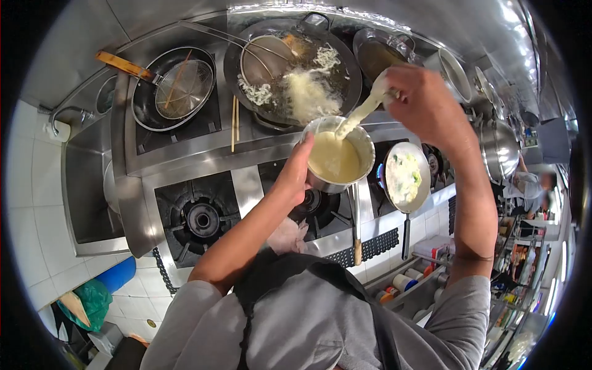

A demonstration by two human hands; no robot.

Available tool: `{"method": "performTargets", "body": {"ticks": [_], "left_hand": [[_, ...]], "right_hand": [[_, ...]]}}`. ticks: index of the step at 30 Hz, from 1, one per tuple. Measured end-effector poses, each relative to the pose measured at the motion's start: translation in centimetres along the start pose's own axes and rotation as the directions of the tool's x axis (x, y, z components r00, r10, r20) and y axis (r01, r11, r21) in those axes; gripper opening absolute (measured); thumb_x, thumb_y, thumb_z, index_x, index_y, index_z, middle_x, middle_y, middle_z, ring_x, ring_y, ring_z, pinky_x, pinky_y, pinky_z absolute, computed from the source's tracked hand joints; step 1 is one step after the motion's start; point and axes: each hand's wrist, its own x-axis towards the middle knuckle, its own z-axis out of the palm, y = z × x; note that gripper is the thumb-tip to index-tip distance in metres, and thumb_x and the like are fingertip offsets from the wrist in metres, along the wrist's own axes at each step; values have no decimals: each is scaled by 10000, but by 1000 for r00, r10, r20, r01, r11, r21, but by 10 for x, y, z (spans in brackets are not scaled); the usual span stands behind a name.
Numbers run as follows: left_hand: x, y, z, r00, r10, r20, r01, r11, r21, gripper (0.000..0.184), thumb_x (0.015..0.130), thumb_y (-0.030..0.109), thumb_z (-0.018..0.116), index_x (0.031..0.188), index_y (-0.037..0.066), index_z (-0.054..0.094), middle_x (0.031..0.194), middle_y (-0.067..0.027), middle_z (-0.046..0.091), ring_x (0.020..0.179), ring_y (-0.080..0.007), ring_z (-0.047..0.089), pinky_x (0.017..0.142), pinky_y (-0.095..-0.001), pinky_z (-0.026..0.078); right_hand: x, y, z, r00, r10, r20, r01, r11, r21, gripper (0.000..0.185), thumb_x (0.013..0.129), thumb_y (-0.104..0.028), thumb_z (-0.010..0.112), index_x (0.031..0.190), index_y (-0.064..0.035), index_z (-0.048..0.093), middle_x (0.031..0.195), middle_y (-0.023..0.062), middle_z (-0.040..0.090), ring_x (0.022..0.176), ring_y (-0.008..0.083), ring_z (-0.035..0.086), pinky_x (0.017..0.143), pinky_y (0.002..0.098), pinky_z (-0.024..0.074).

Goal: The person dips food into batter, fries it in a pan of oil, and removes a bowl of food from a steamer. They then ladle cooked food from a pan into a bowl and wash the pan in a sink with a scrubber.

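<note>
My left hand is closed around the side of a metal pot of pale yellow batter, held up in front of the wok. Above its rim my right hand pinches the upper end of a long batter-coated piece, whose lower tip hangs at the batter; what is under the coating cannot be made out. Just beyond the pot is a large wok of oil, with foaming pale batter and loose fried bits in it. A mesh skimmer rests across the wok's left side.
To the left, a black pan holds a wooden-handled strainer. Chopsticks lie beside the wok. A frying pan with food sits on a burner with blue flame, its handle toward me. A sink is far left; another person stands far right.
</note>
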Motion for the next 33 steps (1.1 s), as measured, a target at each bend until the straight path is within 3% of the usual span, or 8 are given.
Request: {"method": "performTargets", "body": {"ticks": [6, 10, 13, 16, 17, 20, 25, 33], "left_hand": [[-1, 14, 10, 1000, -2, -9, 1, 997, -75, 683, 983, 711, 516, 1436, 201, 560, 1389, -7, 629, 1266, -177, 567, 1022, -425, 379], [6, 13, 7, 1000, 9, -5, -9, 994, -111, 702, 993, 701, 511, 1475, 190, 523, 1429, -24, 606, 1318, -181, 545, 1066, -461, 379], [12, 6, 0, 1000, 20, -14, -21, 996, -88, 728, 1013, 679, 498, 1516, 154, 466, 1458, -39, 576, 1371, -185, 520, 1100, -498, 402], [-6, 15, 5, 994, 103, 26, -102, 993, -56, 760, 1014, 680, 497, 1537, 133, 423, 1470, -49, 557, 1364, -186, 527, 1095, -478, 430], [-2, 8, -3, 991, 124, 60, -121, 992, -41, 724, 1049, 627, 477, 1552, 114, 388, 1481, -63, 539, 1374, -188, 513, 1089, -443, 451], [-2, -11, -17, 961, 250, 115, -244, 968, -66, 643, 1103, 451, 458, 1557, 8, 349, 1471, -131, 512, 1390, -194, 452, 1161, -369, 351], [-8, -52, -60, 978, 195, 73, -196, 981, 0, 650, 1105, 420, 471, 1560, -28, 346, 1497, -146, 495, 1392, -214, 441, 1175, -354, 325], [-30, -68, -94, 993, 117, 33, -117, 993, 4, 631, 1102, 436, 476, 1556, 9, 374, 1492, -149, 503, 1390, -223, 453, 1173, -362, 330]], "right_hand": [[63, 39, -22, 988, 59, -141, -78, 988, -132, 197, 829, -117, 694, 999, -22, 720, 827, 211, 683, 773, 424, 656, 717, 445, 537], [117, 97, 2, 972, -77, -221, 33, 980, -196, 254, 843, -173, 681, 1050, -30, 709, 862, 248, 681, 843, 467, 651, 760, 493, 533], [149, 137, 41, 958, -87, -274, 31, 979, -201, 242, 848, -179, 665, 1031, -28, 710, 908, 259, 693, 887, 478, 661, 804, 521, 539], [166, 169, 90, 966, 77, -247, -119, 980, -160, 237, 840, -154, 668, 1042, -45, 727, 985, 238, 720, 955, 439, 687, 841, 469, 558], [166, 178, 106, 965, 87, -247, -127, 980, -150, 227, 848, -154, 653, 1031, -41, 725, 973, 245, 717, 944, 449, 684, 841, 488, 557], [159, 209, 158, 966, 77, -247, -119, 980, -160, 201, 857, -142, 618, 984, -25, 720, 965, 253, 707, 930, 464, 674, 852, 525, 550], [123, 225, 195, 967, 152, -205, -177, 978, -108, 164, 838, -107, 616, 940, -23, 713, 1000, 220, 688, 963, 444, 658, 875, 512, 537], [91, 216, 203, 987, 83, -140, -94, 993, -72, 102, 842, -68, 615, 915, -15, 663, 988, 199, 656, 981, 435, 642, 862, 522, 527]]}}
